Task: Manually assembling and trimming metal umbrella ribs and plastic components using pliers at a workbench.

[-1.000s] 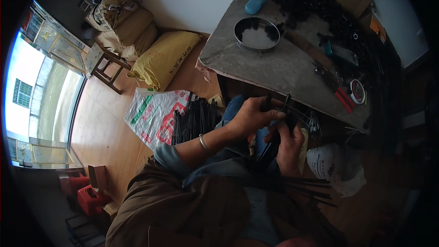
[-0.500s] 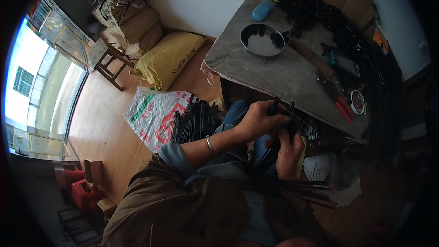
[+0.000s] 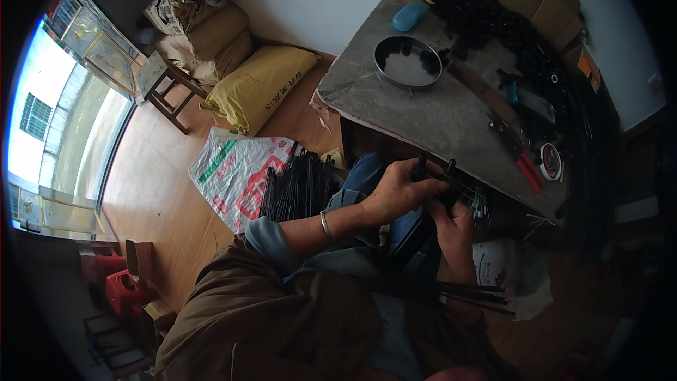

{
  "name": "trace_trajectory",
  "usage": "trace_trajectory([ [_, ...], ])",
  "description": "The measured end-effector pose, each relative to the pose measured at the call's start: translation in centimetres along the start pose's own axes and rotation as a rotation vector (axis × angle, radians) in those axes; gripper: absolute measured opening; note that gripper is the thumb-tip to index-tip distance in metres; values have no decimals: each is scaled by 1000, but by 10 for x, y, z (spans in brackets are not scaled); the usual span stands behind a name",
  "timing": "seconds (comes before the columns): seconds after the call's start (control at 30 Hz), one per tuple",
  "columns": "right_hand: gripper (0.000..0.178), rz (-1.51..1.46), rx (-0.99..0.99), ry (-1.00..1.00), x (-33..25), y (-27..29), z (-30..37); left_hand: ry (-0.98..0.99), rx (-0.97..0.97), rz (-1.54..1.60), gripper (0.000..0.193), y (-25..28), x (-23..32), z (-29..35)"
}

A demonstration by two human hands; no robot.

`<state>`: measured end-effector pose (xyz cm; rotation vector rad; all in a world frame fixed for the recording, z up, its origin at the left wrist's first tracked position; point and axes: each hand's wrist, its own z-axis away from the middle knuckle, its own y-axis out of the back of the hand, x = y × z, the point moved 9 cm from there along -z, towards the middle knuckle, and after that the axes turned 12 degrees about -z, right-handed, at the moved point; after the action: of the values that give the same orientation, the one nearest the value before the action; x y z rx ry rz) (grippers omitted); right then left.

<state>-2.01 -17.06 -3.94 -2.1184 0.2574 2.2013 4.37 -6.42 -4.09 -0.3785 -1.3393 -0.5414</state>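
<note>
Both hands meet above my lap, just off the table's near edge. My left hand (image 3: 402, 189), with a silver bangle on the wrist, is closed, and a dark stubby piece (image 3: 421, 163) sticks up from its fingers. Beside it my right hand (image 3: 455, 229) is closed around a slim black rod (image 3: 449, 167) whose top shows above the fingers. Thin pale strands run from the hands toward a small bundle of whitish-tipped strands (image 3: 479, 206) by the table edge. More black rods (image 3: 472, 295) lie across my lap under the right forearm. Fingers hide most of the held parts.
The grey table (image 3: 352, 74) carries a round pan (image 3: 407, 85) with black bits, a blue bottle (image 3: 410, 15), red-handled pliers (image 3: 527, 171), a round spool (image 3: 551, 161) and piled black parts (image 3: 493, 25). Black rods (image 3: 300, 187) lie on a white sack (image 3: 226, 169) at left.
The view has shifted slightly. My right hand sits a little farther right and lower against the left one; both keep their grip on the black pieces.
</note>
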Motion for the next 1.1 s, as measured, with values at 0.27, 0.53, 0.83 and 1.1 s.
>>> trace_trajectory([
  [0.27,19,-531,-55,-184,35,-5,3,-19,-125,290,25,-12,-4,-2],
  [0.53,31,-601,-100,-273,44,-10,3,-76,-10,181,23,-10,4,7],
  [0.83,44,-801,-275,-220,50,-20,6,-54,-207,313,22,-16,7,11],
  [1.1,35,-517,-106,-134,23,-16,7,-92,-172,142,20,-7,10,13],
])
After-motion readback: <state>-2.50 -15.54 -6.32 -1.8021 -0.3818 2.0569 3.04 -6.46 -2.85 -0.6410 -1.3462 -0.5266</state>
